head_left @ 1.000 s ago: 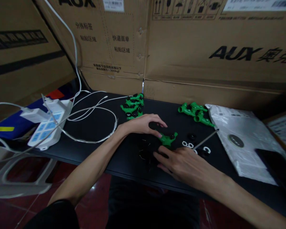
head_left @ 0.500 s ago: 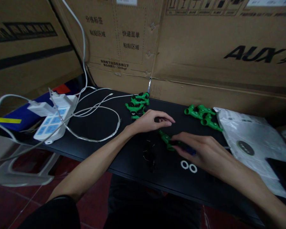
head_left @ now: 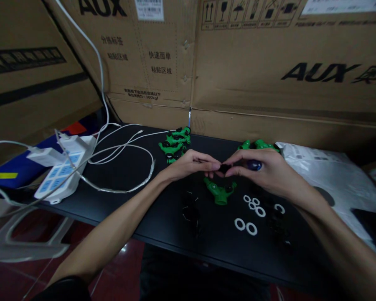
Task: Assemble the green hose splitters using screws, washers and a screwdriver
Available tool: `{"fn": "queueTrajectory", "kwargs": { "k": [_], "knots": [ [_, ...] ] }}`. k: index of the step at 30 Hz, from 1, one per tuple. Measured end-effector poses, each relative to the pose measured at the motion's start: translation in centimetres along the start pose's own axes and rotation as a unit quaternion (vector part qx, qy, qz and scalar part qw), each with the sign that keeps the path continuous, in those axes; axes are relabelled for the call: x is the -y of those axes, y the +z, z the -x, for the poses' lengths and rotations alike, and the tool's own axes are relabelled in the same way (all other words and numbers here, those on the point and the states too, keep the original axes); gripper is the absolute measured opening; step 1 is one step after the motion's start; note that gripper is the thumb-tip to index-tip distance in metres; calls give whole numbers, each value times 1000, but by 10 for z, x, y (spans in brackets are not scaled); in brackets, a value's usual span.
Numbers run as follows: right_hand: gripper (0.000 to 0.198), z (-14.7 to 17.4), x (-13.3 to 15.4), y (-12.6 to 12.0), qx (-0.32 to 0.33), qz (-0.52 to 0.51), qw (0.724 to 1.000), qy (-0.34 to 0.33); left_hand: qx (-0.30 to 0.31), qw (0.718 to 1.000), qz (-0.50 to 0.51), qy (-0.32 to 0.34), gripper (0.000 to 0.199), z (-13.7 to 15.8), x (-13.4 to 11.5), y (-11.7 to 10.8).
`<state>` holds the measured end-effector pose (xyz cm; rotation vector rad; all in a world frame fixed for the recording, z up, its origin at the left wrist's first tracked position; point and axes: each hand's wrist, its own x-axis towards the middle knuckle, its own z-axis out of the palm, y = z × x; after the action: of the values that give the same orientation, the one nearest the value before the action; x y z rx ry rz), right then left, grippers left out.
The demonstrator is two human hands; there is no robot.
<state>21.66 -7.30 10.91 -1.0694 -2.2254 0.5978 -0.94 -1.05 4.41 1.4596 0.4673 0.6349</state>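
My left hand and my right hand meet above the black table, fingertips pinched on a small black part whose exact kind is too dark to tell. A dark blue rounded object, perhaps a handle end, is tucked in my right hand. Just below lies a green Y-shaped hose connector with black pieces on its arms. White ring washers lie to the right of it. Small black parts with thin wire pieces are left of it, and more black parts sit under my right forearm.
More green connectors stand in a pile at the back and another at the back right. A white power strip with plugs and looping cables is on the left. A silvery plastic bag lies right. Cardboard boxes wall the back.
My right hand has risen away from the green connector and met my left hand, a black part now between their fingertips. The view has shifted slightly, and more white washers show.
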Motion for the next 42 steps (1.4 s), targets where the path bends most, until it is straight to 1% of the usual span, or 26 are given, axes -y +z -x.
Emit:
{"fn": "queueTrajectory", "kwargs": {
  "k": [4,8,12,20,24,27,30,32,34,38,40,42],
  "knots": [
    [14,-1,1,-1,2,9,1000,-9,-8,1000,20,-12,31,-1,3,-1],
    [21,-2,1,-2,0,6,1000,4,-18,998,58,-26,34,-2,3,1],
    [18,-3,-1,-2,-5,-2,1000,2,-27,996,67,-44,40,-1,3,2],
    [13,-2,-3,-4,-8,17,1000,-13,-12,997,66,-41,33,-1,1,3],
    [18,-2,-2,-5,1,22,1000,-4,-7,997,77,-31,28,-1,2,4],
    [23,-2,-2,-4,8,18,1000,0,-19,997,73,-24,27,-2,3,3],
    [24,-2,-3,-2,24,25,999,-10,-25,999,33,-27,27,-2,1,-1],
    [21,-1,-2,-1,48,37,998,-22,-19,999,-11,-35,28,-2,-1,-4],
    [18,-1,-2,1,78,42,996,-28,-5,998,-54,-41,29,0,-3,-5],
    [17,-1,-5,8,141,44,989,-11,39,991,-121,-47,26,1,-5,-7],
    [18,0,-9,12,165,55,985,-3,51,984,-168,-35,23,1,-4,-7],
    [21,1,-15,17,177,65,982,2,53,973,-225,-4,21,1,-3,-8]
  ]
}}
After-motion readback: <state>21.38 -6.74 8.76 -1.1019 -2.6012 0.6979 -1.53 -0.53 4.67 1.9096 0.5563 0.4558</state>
